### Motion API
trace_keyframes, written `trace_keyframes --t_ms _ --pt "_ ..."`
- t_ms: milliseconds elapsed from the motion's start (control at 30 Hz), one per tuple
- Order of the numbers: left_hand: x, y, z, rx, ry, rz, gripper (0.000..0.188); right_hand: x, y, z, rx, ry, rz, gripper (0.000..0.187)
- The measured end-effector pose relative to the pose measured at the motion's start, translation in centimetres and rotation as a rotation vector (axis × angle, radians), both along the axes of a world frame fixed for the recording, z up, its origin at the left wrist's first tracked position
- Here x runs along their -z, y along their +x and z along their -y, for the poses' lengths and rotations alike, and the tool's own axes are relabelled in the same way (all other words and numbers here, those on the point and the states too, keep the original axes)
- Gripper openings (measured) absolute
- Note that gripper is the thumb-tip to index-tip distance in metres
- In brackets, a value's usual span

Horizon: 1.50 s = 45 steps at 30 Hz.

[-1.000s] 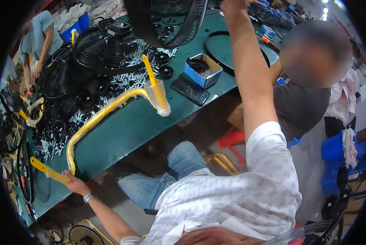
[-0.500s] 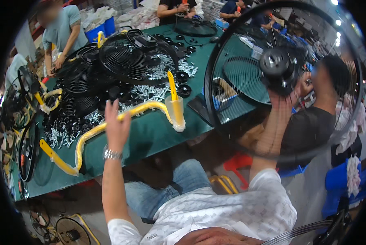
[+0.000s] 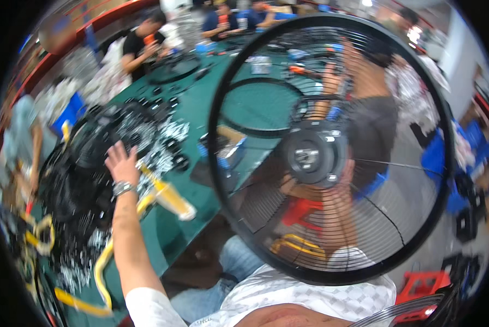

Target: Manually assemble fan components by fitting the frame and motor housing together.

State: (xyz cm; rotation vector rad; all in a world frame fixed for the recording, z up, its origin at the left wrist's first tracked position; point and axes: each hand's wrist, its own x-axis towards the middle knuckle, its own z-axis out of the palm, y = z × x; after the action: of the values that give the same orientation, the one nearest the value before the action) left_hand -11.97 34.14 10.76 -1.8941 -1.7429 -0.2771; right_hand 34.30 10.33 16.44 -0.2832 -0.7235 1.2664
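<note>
My right hand (image 3: 340,177) is behind a large black fan (image 3: 315,155) with a round wire guard, gripping it near the central hub. The fan is held up off the table, its guard covering much of the right side. Seen through the wires, the hand is partly hidden by the hub. My left hand (image 3: 123,163) is stretched out with fingers spread, holding nothing, over the edge of a pile of black fan parts (image 3: 81,163). Below it lies a bent yellow tube stand (image 3: 101,272) wrapped in film. One end of it, in a cloudy plastic sleeve (image 3: 173,200), points up.
Loose silver screws (image 3: 171,131) and small black knobs (image 3: 180,162) cover part of the green table (image 3: 162,231). An open carton (image 3: 231,147) and another round guard (image 3: 263,106) lie farther right. A co-worker sits beyond my fan; several others work around the table. Red stool (image 3: 424,286) at lower right.
The view has swung to the right. The fan has turned so its hub faces me more squarely and now sits lower. My left hand has moved from the yellow tube toward the black parts.
</note>
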Motion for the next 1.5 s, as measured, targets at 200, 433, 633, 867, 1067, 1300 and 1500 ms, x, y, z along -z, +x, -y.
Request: trace_keyframes --t_ms 200,433,633,867,1067,1300,1500 --pt "-3.9 0.3 -0.3 0.095 0.006 0.261 0.055 1.0 0.1 2.4 0.002 -0.057 0.029 0.044" --pt "-7.0 1.5 16.1 0.689 -0.131 1.461 0.053 2.4 -1.5 3.8 -0.041 -0.090 0.096 0.044" --pt "-4.4 6.1 31.1 0.740 -0.225 2.065 0.089 2.0 -5.9 2.9 -0.238 -0.067 0.199 0.044" --pt "-4.5 11.8 43.5 1.309 -0.150 2.520 0.106 -3.0 -14.7 1.5 -0.468 0.031 0.478 0.044" --pt "-2.4 10.1 46.8 1.082 0.237 2.455 0.092 -2.8 -22.4 -0.4 -0.472 0.178 0.861 0.045" --pt "0.2 7.5 48.1 0.782 0.581 2.379 0.084 2.4 -21.5 0.8 -0.760 -0.058 0.415 0.048" --pt "0.4 6.2 47.6 0.591 0.683 2.275 0.077 3.3 -14.9 2.1 -0.868 0.013 0.153 0.072"
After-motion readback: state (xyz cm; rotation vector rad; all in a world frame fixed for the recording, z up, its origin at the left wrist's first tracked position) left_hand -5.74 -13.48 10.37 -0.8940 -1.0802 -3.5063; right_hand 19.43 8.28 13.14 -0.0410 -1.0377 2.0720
